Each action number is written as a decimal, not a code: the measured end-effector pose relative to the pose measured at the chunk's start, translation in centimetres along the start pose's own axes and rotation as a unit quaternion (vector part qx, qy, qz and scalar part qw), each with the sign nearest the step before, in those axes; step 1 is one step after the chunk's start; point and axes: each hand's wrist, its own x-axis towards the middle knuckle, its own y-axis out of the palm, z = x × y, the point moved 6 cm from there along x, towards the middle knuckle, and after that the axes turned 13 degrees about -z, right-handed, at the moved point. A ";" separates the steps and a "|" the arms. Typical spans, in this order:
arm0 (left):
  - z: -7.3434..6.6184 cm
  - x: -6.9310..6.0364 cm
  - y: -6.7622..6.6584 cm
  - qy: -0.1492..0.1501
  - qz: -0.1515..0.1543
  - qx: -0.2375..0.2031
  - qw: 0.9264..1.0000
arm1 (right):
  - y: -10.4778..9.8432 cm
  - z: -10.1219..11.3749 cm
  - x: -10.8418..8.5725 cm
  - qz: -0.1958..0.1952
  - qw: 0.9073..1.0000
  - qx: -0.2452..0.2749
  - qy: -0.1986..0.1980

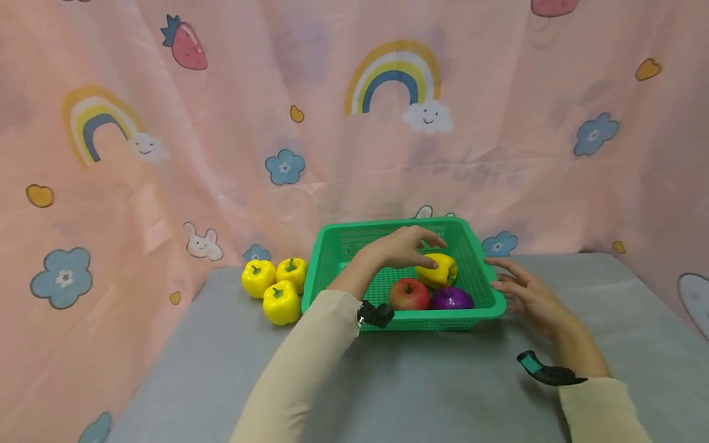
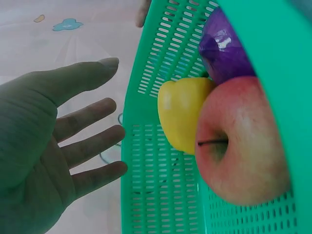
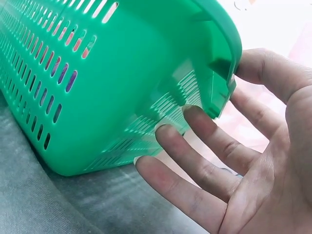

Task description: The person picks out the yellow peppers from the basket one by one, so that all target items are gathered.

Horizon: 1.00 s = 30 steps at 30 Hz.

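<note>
A green plastic basket (image 1: 399, 315) holds a yellow bell pepper (image 1: 443, 271), a red apple (image 1: 410, 295) and a shiny purple, onion-like vegetable (image 1: 453, 299). My left hand (image 1: 401, 247) hovers over the basket beside the pepper. In the left wrist view its fingers (image 2: 95, 141) are spread and loosely extended, holding nothing, with a gap between them and the pepper. At the basket's right end is my right hand (image 1: 528, 300). The right wrist view shows its thumb (image 3: 253, 66) at the rim and the other fingers loosely extended alongside the outer wall.
Several yellow bell peppers (image 1: 280, 303) sit in a cluster just left of the basket on the grey tabletop (image 1: 421, 387). Behind the table hangs a pink curtain (image 1: 232, 123) printed with rainbows and flowers. Black bands (image 1: 545, 372) circle the wrists.
</note>
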 end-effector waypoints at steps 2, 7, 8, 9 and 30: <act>-0.1 0.5 0.4 0.002 0.004 0.010 1.000 | 0.1 -0.1 -0.1 0.006 1.000 0.010 -0.001; -0.5 1.7 1.1 0.012 0.012 0.013 1.000 | 0.1 -0.1 -0.3 0.011 0.999 0.033 -0.006; -0.5 2.0 1.2 0.013 0.013 0.010 1.000 | 0.0 -0.1 -0.3 0.009 0.999 0.035 -0.005; -0.6 2.2 1.4 0.013 0.014 0.008 1.000 | 0.0 -0.1 -0.3 0.007 0.999 0.036 -0.004; 0.5 4.0 3.4 -0.011 0.015 -0.039 0.999 | 1.2 0.3 -0.7 -0.008 1.000 0.018 0.013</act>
